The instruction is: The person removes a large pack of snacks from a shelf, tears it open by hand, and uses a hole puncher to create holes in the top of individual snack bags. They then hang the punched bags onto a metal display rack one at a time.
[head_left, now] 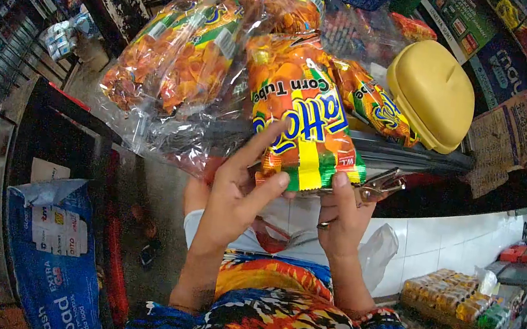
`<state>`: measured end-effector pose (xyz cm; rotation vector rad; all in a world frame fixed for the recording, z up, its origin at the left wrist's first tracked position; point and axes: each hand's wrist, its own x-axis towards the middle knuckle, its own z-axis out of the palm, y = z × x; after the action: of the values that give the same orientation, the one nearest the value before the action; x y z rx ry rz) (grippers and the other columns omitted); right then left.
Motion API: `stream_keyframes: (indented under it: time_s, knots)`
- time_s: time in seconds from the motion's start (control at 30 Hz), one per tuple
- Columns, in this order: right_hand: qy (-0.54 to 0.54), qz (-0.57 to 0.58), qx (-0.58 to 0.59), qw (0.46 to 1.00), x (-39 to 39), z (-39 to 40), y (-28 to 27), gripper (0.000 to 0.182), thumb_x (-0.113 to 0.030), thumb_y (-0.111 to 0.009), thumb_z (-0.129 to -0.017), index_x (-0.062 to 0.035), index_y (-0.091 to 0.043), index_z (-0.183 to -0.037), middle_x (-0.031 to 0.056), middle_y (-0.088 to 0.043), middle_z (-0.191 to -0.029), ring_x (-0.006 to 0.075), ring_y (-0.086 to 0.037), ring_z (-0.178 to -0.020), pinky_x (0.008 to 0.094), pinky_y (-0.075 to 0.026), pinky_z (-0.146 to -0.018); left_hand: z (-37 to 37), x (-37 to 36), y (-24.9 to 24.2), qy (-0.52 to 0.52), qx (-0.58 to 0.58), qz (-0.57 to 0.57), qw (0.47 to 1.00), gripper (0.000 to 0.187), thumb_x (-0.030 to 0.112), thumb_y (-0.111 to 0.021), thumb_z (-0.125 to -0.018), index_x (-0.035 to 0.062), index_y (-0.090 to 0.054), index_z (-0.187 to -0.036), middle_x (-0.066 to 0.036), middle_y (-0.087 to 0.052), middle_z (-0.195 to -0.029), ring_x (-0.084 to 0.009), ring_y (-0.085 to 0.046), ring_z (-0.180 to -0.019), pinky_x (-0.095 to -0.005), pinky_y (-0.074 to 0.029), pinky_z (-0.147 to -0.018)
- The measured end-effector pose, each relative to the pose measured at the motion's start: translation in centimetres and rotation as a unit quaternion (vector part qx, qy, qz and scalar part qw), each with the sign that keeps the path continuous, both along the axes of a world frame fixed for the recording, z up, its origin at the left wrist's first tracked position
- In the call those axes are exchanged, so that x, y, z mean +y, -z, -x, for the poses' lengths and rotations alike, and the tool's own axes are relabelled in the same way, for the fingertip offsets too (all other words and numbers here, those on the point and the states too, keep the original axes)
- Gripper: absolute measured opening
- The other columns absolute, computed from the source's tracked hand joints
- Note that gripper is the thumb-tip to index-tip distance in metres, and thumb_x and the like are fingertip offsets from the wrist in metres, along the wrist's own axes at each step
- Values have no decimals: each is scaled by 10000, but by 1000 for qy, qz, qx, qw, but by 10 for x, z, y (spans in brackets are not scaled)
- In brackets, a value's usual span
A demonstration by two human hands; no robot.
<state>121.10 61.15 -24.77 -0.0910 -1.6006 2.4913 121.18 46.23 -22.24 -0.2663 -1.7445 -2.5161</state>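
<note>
An orange, green and yellow snack bag [304, 113] labelled Corn Tube hangs before me, its print upside down from here. My left hand [243, 192] grips its lower left corner, thumb on the front and index finger stretched along the face. At the lower right edge, my right hand [344, 220] pinches the bag with the thumb in front; a ring is on one finger. A metal clip [385, 185] juts out just beside the right fingertips. Behind the bag, a clear plastic sack [188, 53] is filled with similar packs, and another snack pack [376, 106] lies to the right.
A yellow plastic container [432, 94] stands at the right of the packs. Lower right, a shelf carries rows of packaged goods [444, 294]. A blue printed banner [56, 250] hangs at lower left. White tiles [444, 247] line the area right of my legs.
</note>
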Motion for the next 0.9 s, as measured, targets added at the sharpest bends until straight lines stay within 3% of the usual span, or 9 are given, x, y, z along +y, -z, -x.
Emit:
stream_keyframes:
  time_s: [0.03,0.17,0.37,0.43,0.6,0.73,0.8,0.87,0.9]
  knots:
    - [16,30,2,999,-4,1,0,198,-102,-634,-876,30,-595,-1019,72,-659,-909,123,-623,-747,279,-499,-660,-5,-2,4,12,-48,-9,999,441,-2,-554,-883,32,-504,-1320,-105,-531,-1255,-150,-566,-1039,-257,-523,-784]
    - [-32,43,-5,999,-9,-1,-9,187,-129,-617,-894,26,-597,-997,76,-656,-859,130,-622,-695,278,-501,-636,-9,-5,14,7,-64,39,997,283,18,-600,-861,23,-654,-1139,-98,-579,-1145,-152,-566,-1019,-257,-474,-835]
    - [-111,106,-30,988,9,-5,0,280,-203,-544,-927,36,-548,-1074,121,-649,-860,205,-625,-694,355,-528,-646,-7,10,11,-53,-18,124,991,346,-25,-633,-808,36,-652,-1149,-103,-567,-1130,-176,-534,-1080,-287,-423,-916]
    - [-170,165,-77,968,26,-12,21,363,-303,-526,-912,-50,-522,-1173,102,-623,-817,235,-614,-804,447,-504,-776,-7,15,13,-75,13,146,986,350,-34,-635,-802,33,-653,-1145,-104,-560,-1140,-180,-538,-1077,-289,-422,-918]
    - [-109,349,-268,891,49,-40,45,285,-245,-518,-897,-129,-559,-1153,87,-617,-834,251,-599,-844,519,-435,-902,-10,22,16,-100,39,159,981,351,-60,-630,-789,23,-656,-1129,-105,-551,-1155,-190,-541,-1077,-294,-416,-925]
    - [-61,217,-364,904,47,-57,39,340,-164,-523,-916,-113,-476,-1249,112,-609,-885,264,-598,-837,475,-483,-822,-10,24,17,-117,56,173,976,354,-68,-616,-786,24,-658,-1125,-107,-553,-1150,-198,-540,-1083,-296,-407,-933]
    - [-178,33,-242,953,45,-62,39,420,-203,-549,-919,-97,-408,-1300,99,-600,-845,246,-604,-808,394,-503,-718,-9,25,18,-123,76,175,974,355,-64,-615,-789,23,-655,-1131,-108,-549,-1154,-206,-537,-1088,-301,-405,-938]
    - [-176,-49,-180,967,40,-63,35,323,-178,-589,-906,-39,-508,-1187,88,-591,-776,193,-587,-693,309,-466,-619,-11,26,17,-119,66,167,977,360,-64,-614,-788,27,-654,-1134,-110,-545,-1161,-209,-535,-1092,-302,-405,-938]
    - [-144,-267,-93,948,37,-60,28,241,-157,-621,-880,-25,-548,-1068,115,-600,-741,227,-589,-637,326,-463,-592,-11,26,17,-117,53,162,978,366,-65,-613,-786,30,-652,-1137,-112,-540,-1167,-212,-534,-1095,-303,-406,-938]
